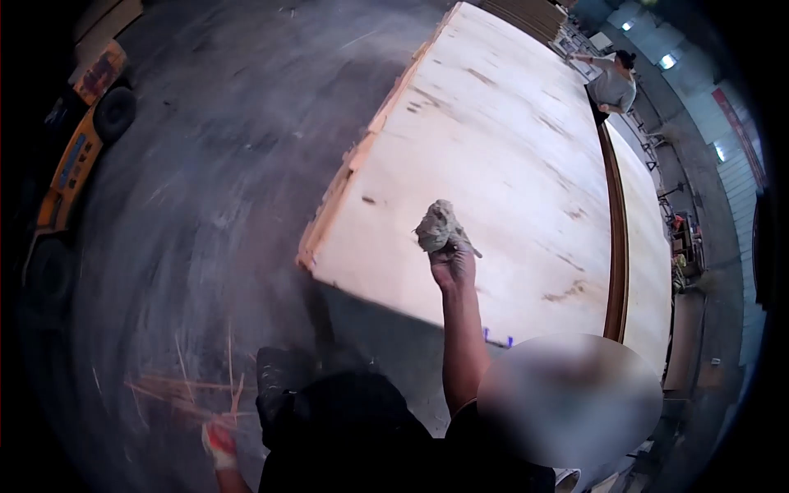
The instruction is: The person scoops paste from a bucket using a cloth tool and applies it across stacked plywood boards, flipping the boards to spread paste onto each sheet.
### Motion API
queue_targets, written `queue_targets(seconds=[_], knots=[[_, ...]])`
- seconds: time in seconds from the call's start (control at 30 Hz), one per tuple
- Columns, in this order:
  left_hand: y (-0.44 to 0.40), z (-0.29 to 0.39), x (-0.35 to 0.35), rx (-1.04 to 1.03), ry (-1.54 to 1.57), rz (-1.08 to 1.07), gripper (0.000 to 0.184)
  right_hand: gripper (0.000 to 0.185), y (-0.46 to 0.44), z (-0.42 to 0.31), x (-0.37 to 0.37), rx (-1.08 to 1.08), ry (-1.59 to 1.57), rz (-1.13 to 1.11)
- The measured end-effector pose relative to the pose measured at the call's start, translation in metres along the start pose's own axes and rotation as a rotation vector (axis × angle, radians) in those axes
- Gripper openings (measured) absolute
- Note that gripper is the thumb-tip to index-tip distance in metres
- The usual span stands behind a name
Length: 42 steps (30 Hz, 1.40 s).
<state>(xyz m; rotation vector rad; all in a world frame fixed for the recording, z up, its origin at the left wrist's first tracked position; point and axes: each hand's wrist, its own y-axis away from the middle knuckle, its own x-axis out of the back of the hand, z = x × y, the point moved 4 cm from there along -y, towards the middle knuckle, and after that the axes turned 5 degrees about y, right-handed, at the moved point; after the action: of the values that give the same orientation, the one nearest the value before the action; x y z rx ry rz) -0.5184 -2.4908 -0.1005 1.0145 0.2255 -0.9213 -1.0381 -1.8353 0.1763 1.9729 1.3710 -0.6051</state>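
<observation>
My right hand (453,264) is closed around a lumpy grey-beige mass (439,226), held above a large pale wooden sheet (501,172). A thin dark tip sticks out beside the fingers; what it belongs to is unclear. Low at the left, my left hand (220,442) wears a white and red glove and hangs over the floor, near some thin wooden strips (185,386). Its fingers are too blurred to show whether they hold anything. Brown stains and dark knots mark the sheet, which lies on a stack with rough, orange-brown edges (353,164).
Across the stack, a person in a grey top (612,86) leans at its far right edge. A dark brown strip (615,238) runs along the right side. An orange wheeled vehicle (70,168) stands on the left. One blurred oval (571,400) hides the lower right.
</observation>
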Motion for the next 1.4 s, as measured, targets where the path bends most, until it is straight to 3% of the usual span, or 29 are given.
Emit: queue_targets(seconds=[0.03,0.07,0.1,0.13,0.17,0.23,0.33,0.4,0.43,0.47,0.53,0.73,0.83,0.9,1.03,1.1,1.13,1.2,1.27,1.33,1.4], knots=[[0.003,0.009,0.048,0.078,0.177,-0.007,0.042,0.037,-0.018,0.013,-0.012,0.003,0.015,-0.006],[0.001,0.03,0.016,0.072,0.088,-0.103,0.043,0.037,-0.038,0.022,-0.025,0.024,0.019,0.0],[-0.02,0.038,0.044,0.139,0.185,0.174,0.031,0.038,-0.059,0.031,-0.036,0.04,0.041,0.04],[-0.043,0.05,0.06,0.205,0.275,0.454,0.03,0.038,-0.082,0.04,-0.048,0.056,0.062,0.08],[-0.09,0.082,0.066,0.224,0.251,0.441,0.03,0.038,-0.102,0.049,-0.055,0.099,0.06,0.06],[-0.185,0.146,0.044,0.236,0.224,0.131,0.03,0.038,-0.135,0.062,-0.069,0.143,0.073,0.11],[-0.316,0.226,-0.009,0.27,0.203,-0.335,0.049,0.039,-0.169,0.079,-0.092,0.212,0.094,0.18],[-0.453,0.287,-0.055,-0.153,-0.783,0.186,0.056,0.039,-0.184,0.088,-0.099,0.231,0.032,0.362],[-0.506,0.312,-0.109,-0.027,-0.602,0.189,0.059,0.036,-0.191,0.094,-0.097,0.272,0.02,0.378],[-0.535,0.344,-0.249,0.095,-0.424,0.214,0.063,0.036,-0.192,0.095,-0.1,0.301,-0.003,0.425],[-0.595,0.38,-0.403,0.175,-0.547,0.105,0.067,0.037,-0.189,0.093,-0.112,0.322,0.038,0.55],[-0.798,0.405,-0.686,0.056,-0.829,-0.176,0.071,0.041,-0.232,0.101,-0.11,0.445,0.043,0.784],[-0.871,0.353,-0.794,0.116,-0.924,-0.13,0.071,0.037,-0.278,0.096,-0.117,0.51,-0.015,0.897],[-0.903,0.29,-0.856,0.283,-0.963,-0.156,0.072,0.035,-0.316,0.084,-0.121,0.56,-0.003,0.917],[-0.909,0.204,-1.002,0.301,-1.059,-0.373,0.07,0.03,-0.379,0.082,-0.142,0.547,-0.009,0.976],[-0.948,0.133,-1.071,0.091,-1.054,-0.729,0.055,0.03,-0.399,0.072,-0.143,0.527,0.029,1.078],[-0.943,0.101,-1.109,0.122,-1.06,-0.764,0.055,0.03,-0.402,0.063,-0.141,0.553,0.03,1.114],[-0.904,0.038,-1.213,-0.032,-1.09,-0.95,0.041,0.03,-0.417,0.047,-0.136,0.477,0.173,1.239],[-0.876,-0.012,-1.317,-0.474,-1.16,-1.253,0.043,0.029,-0.433,0.03,-0.146,0.476,0.226,1.341],[-0.868,-0.075,-1.397,-0.797,-1.396,-1.454,0.048,0.029,-0.438,-0.004,-0.143,0.204,0.494,1.529],[-0.837,-0.141,-1.457,-1.045,-1.539,-1.496,0.054,0.03,-0.444,-0.043,-0.142,0.164,0.556,1.636]])
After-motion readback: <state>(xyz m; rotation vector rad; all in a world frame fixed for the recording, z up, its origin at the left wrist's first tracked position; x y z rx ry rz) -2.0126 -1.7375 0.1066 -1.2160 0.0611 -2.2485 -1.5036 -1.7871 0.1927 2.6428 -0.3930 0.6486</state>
